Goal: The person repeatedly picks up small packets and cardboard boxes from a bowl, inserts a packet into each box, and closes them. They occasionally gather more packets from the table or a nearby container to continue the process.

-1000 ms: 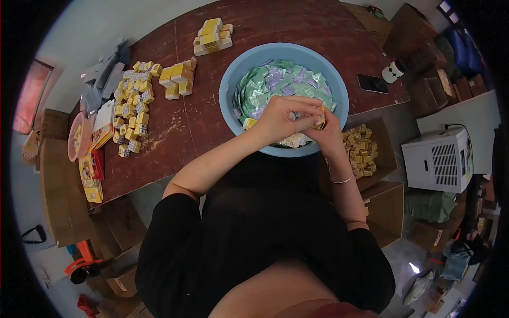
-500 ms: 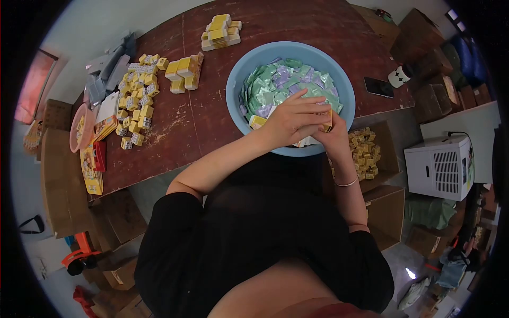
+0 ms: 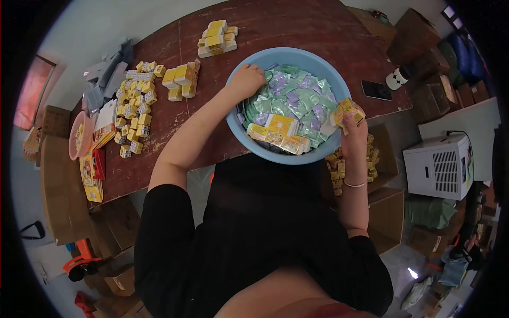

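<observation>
A blue basin [image 3: 232, 119] full of small green and purple foil packets [image 3: 297, 98] stands at the table's front edge. At its upper left side, my left hand [image 3: 246, 82] reaches over the rim with curled fingers; whatever they pinch is hidden. My right hand [image 3: 354, 130] grips a small yellow printed box [image 3: 347, 109] at the basin's right rim, with a pale flap sticking out toward the packets. Several flat yellow-and-white cartons [image 3: 281, 130] lie on the packets at the near side of the basin.
Small yellow boxes [image 3: 135, 108] and stacked cartons [image 3: 180, 79] occupy the table's left side; another stack [image 3: 217, 40] is farther back. A phone [image 3: 377, 90] and cup [image 3: 396, 78] sit at right. Below, a cardboard box [image 3: 384, 153] holds many yellow boxes.
My hands have separated from above the basin. The left moved to the basin's far left side; the right moved to its right rim with the yellow box. The cartons in the basin are now uncovered.
</observation>
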